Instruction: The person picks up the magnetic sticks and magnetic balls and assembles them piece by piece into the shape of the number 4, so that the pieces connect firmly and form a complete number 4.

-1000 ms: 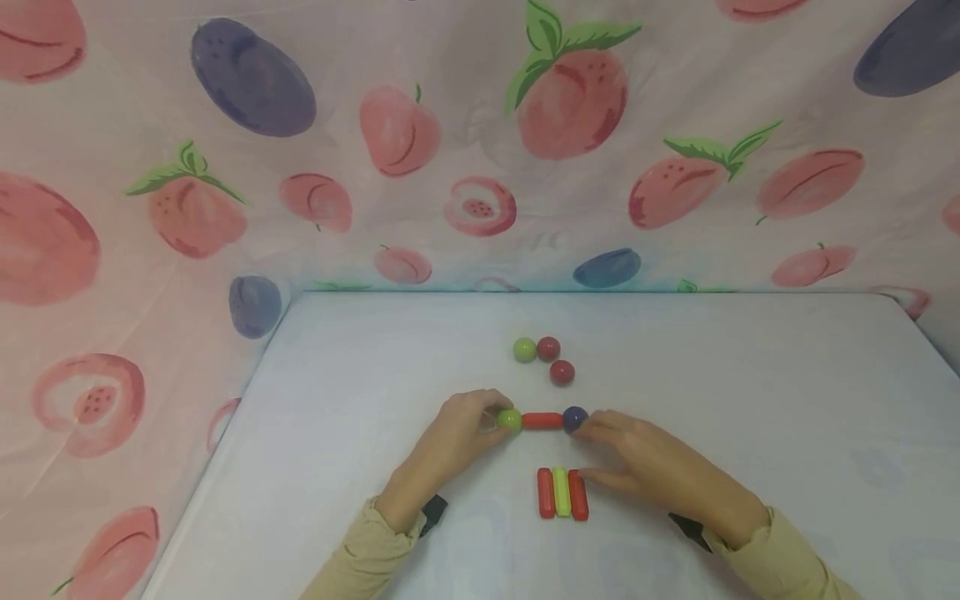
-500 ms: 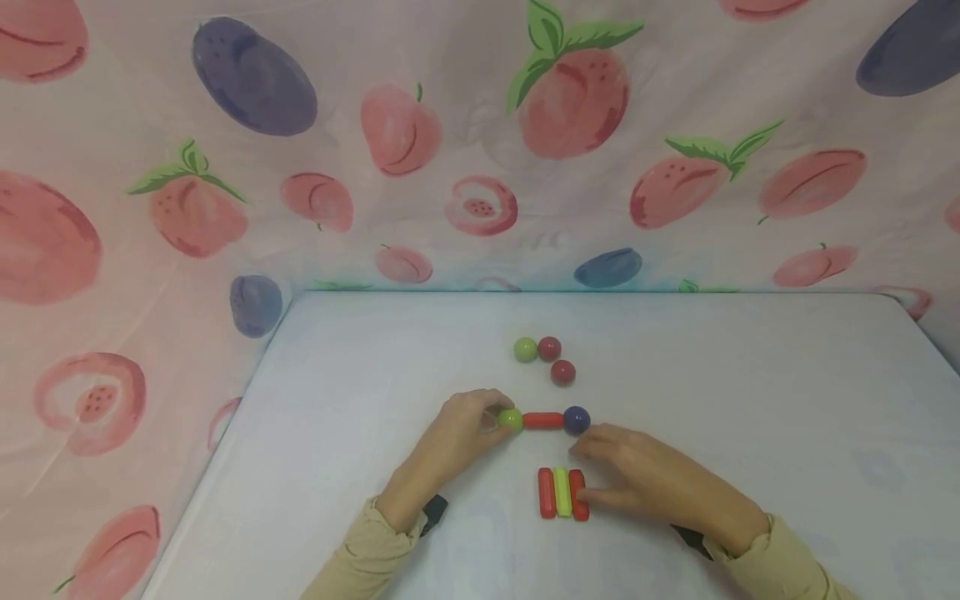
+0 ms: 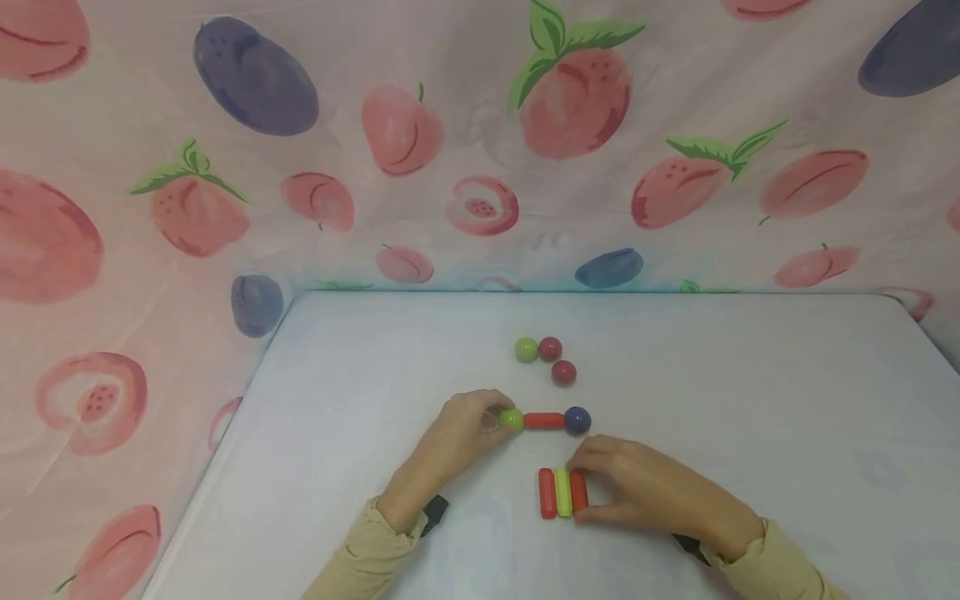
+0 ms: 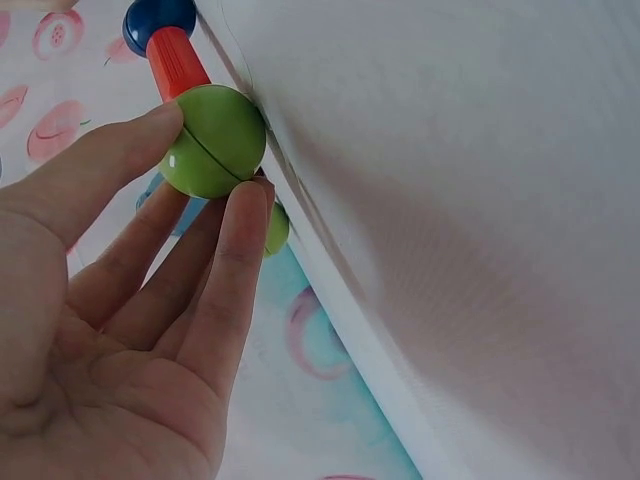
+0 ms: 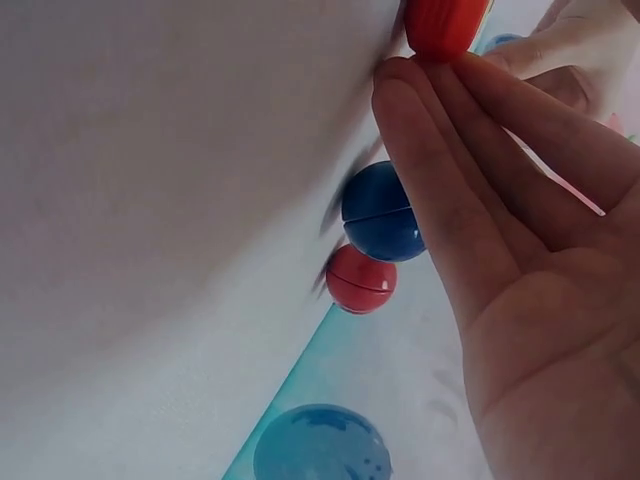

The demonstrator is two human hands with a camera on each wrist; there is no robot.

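My left hand (image 3: 459, 429) pinches a green ball (image 4: 215, 142) between thumb and fingers. From that ball a red rod (image 3: 543, 421) runs right to a dark blue ball (image 3: 577, 420), all three in line and end to end. Nearer the front, two red rods and a yellow-green rod (image 3: 562, 492) lie side by side. My right hand (image 3: 637, 479) has its thumb at the near end of the rightmost red rod (image 3: 579, 490) and its fingertips at the far end. In the right wrist view the fingertips meet that rod's end; the thumb is out of sight there.
Behind the hands, a loose green ball (image 3: 527, 349) and two red balls (image 3: 564, 372) sit close together on the white table (image 3: 375, 358). A fruit-print cloth (image 3: 480, 125) hangs along the back and left sides.
My right hand has left the blue ball, moved toward the front and closed its thumb and fingers on the ends of the rightmost red rod. My left hand has stayed on the green ball.
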